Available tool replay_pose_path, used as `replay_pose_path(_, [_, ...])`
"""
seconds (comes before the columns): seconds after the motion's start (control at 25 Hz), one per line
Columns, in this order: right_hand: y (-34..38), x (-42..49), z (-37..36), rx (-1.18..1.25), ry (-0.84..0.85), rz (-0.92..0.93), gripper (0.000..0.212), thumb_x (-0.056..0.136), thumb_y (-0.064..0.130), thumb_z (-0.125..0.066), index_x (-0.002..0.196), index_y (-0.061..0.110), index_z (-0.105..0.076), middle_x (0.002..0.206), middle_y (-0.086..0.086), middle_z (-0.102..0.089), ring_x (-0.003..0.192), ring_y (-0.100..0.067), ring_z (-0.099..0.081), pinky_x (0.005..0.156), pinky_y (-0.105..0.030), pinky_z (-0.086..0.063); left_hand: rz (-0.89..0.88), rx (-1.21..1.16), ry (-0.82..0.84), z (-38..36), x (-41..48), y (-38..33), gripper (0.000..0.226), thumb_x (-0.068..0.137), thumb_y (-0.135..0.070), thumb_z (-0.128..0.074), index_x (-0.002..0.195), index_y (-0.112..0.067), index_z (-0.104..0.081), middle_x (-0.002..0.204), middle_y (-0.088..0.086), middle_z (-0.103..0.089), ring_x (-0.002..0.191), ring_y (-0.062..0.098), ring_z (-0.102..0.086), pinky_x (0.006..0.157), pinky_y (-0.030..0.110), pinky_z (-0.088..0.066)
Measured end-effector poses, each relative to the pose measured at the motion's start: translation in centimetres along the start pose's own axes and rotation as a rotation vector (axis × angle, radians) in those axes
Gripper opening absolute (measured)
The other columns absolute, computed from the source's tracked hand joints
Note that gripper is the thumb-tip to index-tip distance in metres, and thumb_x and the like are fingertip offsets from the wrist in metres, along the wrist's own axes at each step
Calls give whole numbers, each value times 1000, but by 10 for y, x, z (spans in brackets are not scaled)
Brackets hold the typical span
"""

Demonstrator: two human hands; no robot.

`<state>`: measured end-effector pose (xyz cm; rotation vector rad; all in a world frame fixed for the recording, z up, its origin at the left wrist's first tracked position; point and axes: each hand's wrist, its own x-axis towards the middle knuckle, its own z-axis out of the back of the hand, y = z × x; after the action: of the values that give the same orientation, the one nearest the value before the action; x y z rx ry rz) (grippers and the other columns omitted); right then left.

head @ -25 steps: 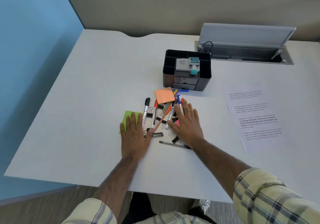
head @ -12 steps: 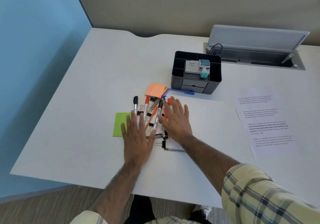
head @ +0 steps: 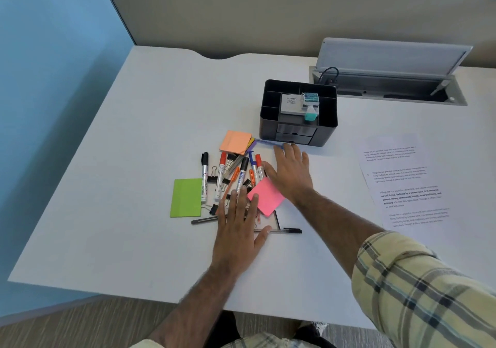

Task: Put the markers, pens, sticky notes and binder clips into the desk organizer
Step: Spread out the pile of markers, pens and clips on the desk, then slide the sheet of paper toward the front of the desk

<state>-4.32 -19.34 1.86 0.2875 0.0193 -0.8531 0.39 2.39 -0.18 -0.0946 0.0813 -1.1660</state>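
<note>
Well, the white worktop (head: 150,132) carries everything, and the black desk organizer (head: 326,130) stands at the far right of the pile, close to it. Your left hand (head: 236,229) lies flat on the pile's near edge and your right hand (head: 291,173) on its right side, fingers straight and spread, holding nothing. Nothing looks stowed yet, so I judge you are sorting.

Lift the broad pieces first: the green sticky pad (head: 186,198) at left, the pink pad (head: 265,196) between your hands, the orange pad (head: 235,142) at the far end. Then bundle the markers (head: 220,178), then the thin pens (head: 279,231) nearest you, and pinch the binder clips (head: 212,179) last.

Your palms hide whatever lies beneath them. A grey box (head: 290,104) fills the organizer's middle, and I cannot tell how deep its side compartments go. The pads under the orange one show only purple and yellow edges.
</note>
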Motion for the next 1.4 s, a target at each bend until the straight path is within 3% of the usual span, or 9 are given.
replay_pose_path(0.12, [3, -7, 4, 108, -89, 77, 47, 104, 49, -38, 133, 17, -54, 134, -5, -57, 127, -23, -45, 111, -42, -31, 68, 7, -24, 2, 2, 11, 75, 102, -55, -38, 161, -15, -15, 169, 14, 0, 156, 33, 0, 123, 59, -13])
replay_pose_path(0.24, [-4, -21, -2, 189, -93, 91, 44, 103, 45, -43, 134, 17, -56, 135, -3, -57, 127, -24, -48, 108, -38, -35, 92, -17, -25, 3, 2, 13, 75, 103, -56, -34, 162, -14, -13, 169, 13, 2, 156, 32, 2, 123, 59, -11])
replay_pose_path(0.4, [-17, -48, -15, 159, 39, 136, 67, 101, 61, -35, 157, 25, -26, 166, -3, -18, 154, -24, -12, 125, -44, -11, 74, -67, -9, 1, 2, 7, 82, 100, -65, -34, 162, -17, -11, 170, 10, 1, 157, 30, 1, 124, 56, -11])
replay_pose_path(0.52, [-16, -65, -23, 101, 51, 186, 76, 98, 72, -24, 160, 30, -11, 170, -2, 1, 156, -23, 5, 126, -48, -1, 106, -60, -10, -1, 3, 6, 82, 100, -65, -31, 162, -16, -11, 170, 11, 0, 157, 29, 1, 124, 56, -11])
replay_pose_path(0.8, [17, -57, -29, 56, 73, 211, 84, 96, 77, -17, 161, 27, 2, 170, -2, 8, 155, -20, 13, 126, -47, 4, 144, -59, -8, -1, 5, 10, 81, 100, -63, -31, 161, -12, -14, 170, 11, -5, 157, 29, -2, 124, 55, -13])
replay_pose_path(1.04, [26, -59, -29, 133, 102, 260, 76, 99, 72, -19, 161, 31, -3, 170, 0, 5, 155, -17, 10, 125, -48, 2, 168, -49, -21, 2, 3, 15, 79, 101, -60, -34, 160, -9, -19, 169, 14, -10, 156, 31, -7, 122, 57, -17])
replay_pose_path(1.16, [-12, -75, -17, 237, 11, 114, 67, 103, 63, -24, 161, 32, -11, 170, 3, 0, 155, -14, 6, 126, -42, 3, 147, -53, -59, 5, 2, 10, 79, 102, -57, -37, 161, -9, -16, 169, 15, -6, 156, 32, -5, 122, 59, -15])
replay_pose_path(1.28, [-94, -109, 1, 190, -153, -163, 65, 103, 60, -22, 160, 29, -18, 170, 0, -4, 156, -17, 3, 126, -44, 1, 89, -68, -102, 13, 1, -5, 78, 100, -50, -42, 161, -8, -14, 169, 17, -2, 156, 35, -4, 122, 60, -13])
replay_pose_path(1.4, [-181, -155, 20, 111, -177, -470, 73, 98, 65, -17, 160, 27, -18, 170, -5, -5, 156, -24, 2, 125, -51, 0, -28, -90, -129, 16, -6, -28, 75, 100, -45, -44, 160, -10, -17, 169, 18, -3, 156, 35, -3, 122, 62, -14])
